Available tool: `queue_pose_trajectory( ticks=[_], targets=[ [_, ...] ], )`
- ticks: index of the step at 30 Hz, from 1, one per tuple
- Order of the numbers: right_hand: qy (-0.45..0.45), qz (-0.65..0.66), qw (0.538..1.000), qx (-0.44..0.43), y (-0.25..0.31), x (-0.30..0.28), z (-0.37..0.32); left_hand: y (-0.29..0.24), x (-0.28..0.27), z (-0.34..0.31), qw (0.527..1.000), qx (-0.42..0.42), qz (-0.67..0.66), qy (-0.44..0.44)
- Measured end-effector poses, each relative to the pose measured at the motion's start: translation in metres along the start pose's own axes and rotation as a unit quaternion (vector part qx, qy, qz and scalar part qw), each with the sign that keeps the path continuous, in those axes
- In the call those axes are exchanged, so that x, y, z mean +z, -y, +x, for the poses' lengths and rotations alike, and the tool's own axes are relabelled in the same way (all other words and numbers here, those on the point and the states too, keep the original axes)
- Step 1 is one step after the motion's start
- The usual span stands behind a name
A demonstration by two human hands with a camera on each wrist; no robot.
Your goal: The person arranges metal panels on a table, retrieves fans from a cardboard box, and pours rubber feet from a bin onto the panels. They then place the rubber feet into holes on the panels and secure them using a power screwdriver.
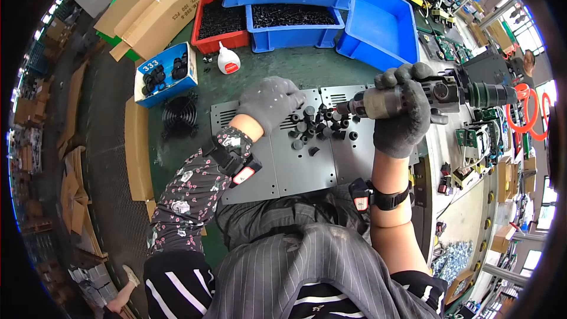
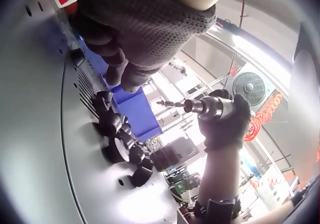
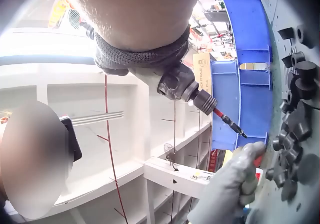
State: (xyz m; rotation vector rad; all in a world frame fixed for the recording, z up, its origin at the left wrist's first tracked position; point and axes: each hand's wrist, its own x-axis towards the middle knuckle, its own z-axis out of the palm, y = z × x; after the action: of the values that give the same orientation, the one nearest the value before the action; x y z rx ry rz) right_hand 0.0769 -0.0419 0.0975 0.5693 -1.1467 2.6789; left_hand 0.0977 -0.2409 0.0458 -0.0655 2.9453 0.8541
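My gloved right hand (image 1: 403, 112) grips a power screwdriver (image 1: 381, 103) level above the metal panels (image 1: 301, 168). Its bit (image 3: 231, 125) points toward my left hand, with a gap between them in the right wrist view. My gloved left hand (image 1: 270, 104) is low over the left panel, its fingers bent and the fingertips close together; I cannot tell whether they pinch something small. Beside those fingertips lies a loose heap of black rubber feet (image 2: 120, 139), some upright and some tipped over. Slots and small holes show in the panels.
Behind the panels stand a red bin (image 1: 221, 40) and a blue bin (image 1: 295, 40) of small black parts, an open blue tray (image 1: 378, 29) and a white glue bottle (image 1: 228, 60). At left are a small box (image 1: 139, 91) of black parts and a round black fan guard (image 1: 179, 113).
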Motion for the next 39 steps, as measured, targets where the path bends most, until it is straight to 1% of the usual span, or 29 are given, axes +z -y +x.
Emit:
queue_pose_trajectory(
  ticks=[1, 3, 4, 5, 8, 9, 10, 11, 13, 15, 17, 19, 21, 22, 23, 25, 27, 29, 30, 32, 34, 35, 37, 38, 39],
  targets=[
    [-0.027, -0.024, 0.999, -0.002, 0.0, 0.001, 0.001, 0.002, 0.0, 0.004, 1.0, 0.003, -0.001, 0.002],
    [-0.027, -0.032, 0.999, -0.01, -0.001, 0.001, 0.003, 0.008, -0.002, 0.008, 0.999, -0.001, 0.031, -0.024],
    [-0.024, -0.034, 0.999, -0.009, -0.001, 0.0, 0.005, 0.01, -0.005, 0.009, 1.0, -0.024, 0.011, -0.007],
    [-0.022, -0.035, 0.999, -0.009, -0.002, -0.001, 0.006, 0.011, -0.007, 0.008, 1.0, -0.022, 0.011, -0.007],
    [-0.02, -0.063, 0.998, -0.008, -0.005, -0.001, 0.013, 0.006, -0.01, 0.0, 0.999, 0.038, -0.001, 0.028],
    [-0.022, -0.081, 0.997, -0.004, -0.007, -0.001, 0.015, 0.005, -0.008, 0.0, 0.999, 0.04, -0.001, 0.03],
    [-0.003, -0.058, 0.998, -0.009, -0.009, -0.002, 0.019, 0.004, -0.006, 0.0, 0.998, 0.048, 0.02, 0.028],
    [-0.003, -0.06, 0.998, -0.01, -0.011, -0.002, 0.022, 0.003, -0.005, 0.001, 0.997, 0.057, 0.04, 0.025],
    [-0.009, -0.097, 0.995, -0.021, -0.014, 0.0, 0.026, -0.002, -0.002, 0.007, 0.997, 0.067, 0.028, 0.018],
    [0.0, -0.101, 0.995, -0.011, -0.016, 0.004, 0.028, -0.008, 0.001, 0.013, 0.997, 0.076, 0.014, 0.011],
    [0.024, -0.129, 0.991, -0.012, -0.022, 0.006, 0.033, -0.014, 0.005, 0.018, 0.996, 0.068, -0.037, 0.038],
    [0.034, -0.126, 0.991, 0.019, -0.026, 0.01, 0.035, -0.015, 0.009, 0.02, 0.996, 0.056, -0.043, 0.051],
    [0.051, -0.156, 0.986, 0.009, -0.033, 0.014, 0.037, -0.014, 0.013, 0.022, 0.992, 0.039, -0.082, 0.087],
    [0.071, -0.168, 0.983, 0.009, -0.038, 0.013, 0.038, -0.014, 0.011, 0.021, 0.992, 0.047, -0.083, 0.086],
    [0.103, -0.225, 0.968, 0.032, -0.039, 0.012, 0.039, -0.012, 0.014, 0.021, 0.992, 0.047, -0.084, 0.088],
    [0.114, -0.241, 0.963, 0.046, -0.046, 0.016, 0.038, -0.009, 0.019, 0.02, 0.996, 0.072, -0.046, 0.035],
    [0.122, -0.253, 0.959, 0.046, -0.048, 0.022, 0.039, -0.01, 0.018, 0.02, 0.996, 0.071, -0.038, 0.04],
    [0.133, -0.292, 0.943, 0.089, -0.045, 0.027, 0.039, -0.011, 0.018, 0.021, 0.996, 0.073, -0.03, 0.044],
    [0.151, -0.309, 0.937, 0.066, -0.05, 0.024, 0.042, -0.01, 0.019, 0.022, 0.995, 0.083, -0.029, 0.044],
    [0.152, -0.314, 0.934, 0.075, -0.055, 0.022, 0.044, -0.011, 0.018, 0.022, 0.995, 0.093, -0.026, 0.039],
    [0.15, -0.307, 0.935, 0.092, -0.055, 0.025, 0.044, -0.012, 0.016, 0.021, 0.996, 0.084, 0.001, 0.039],
    [0.152, -0.306, 0.935, 0.091, -0.056, 0.025, 0.043, -0.012, 0.016, 0.02, 0.996, 0.084, 0.002, 0.038],
    [0.172, -0.327, 0.927, 0.066, -0.058, 0.022, 0.042, -0.013, 0.016, 0.02, 0.997, 0.058, 0.014, 0.05],
    [0.173, -0.327, 0.927, 0.065, -0.058, 0.023, 0.043, -0.012, 0.016, 0.02, 0.997, 0.058, 0.015, 0.049],
    [0.186, -0.348, 0.916, 0.067, -0.057, 0.025, 0.043, -0.012, 0.016, 0.021, 0.996, 0.062, 0.015, 0.055]
  ],
)
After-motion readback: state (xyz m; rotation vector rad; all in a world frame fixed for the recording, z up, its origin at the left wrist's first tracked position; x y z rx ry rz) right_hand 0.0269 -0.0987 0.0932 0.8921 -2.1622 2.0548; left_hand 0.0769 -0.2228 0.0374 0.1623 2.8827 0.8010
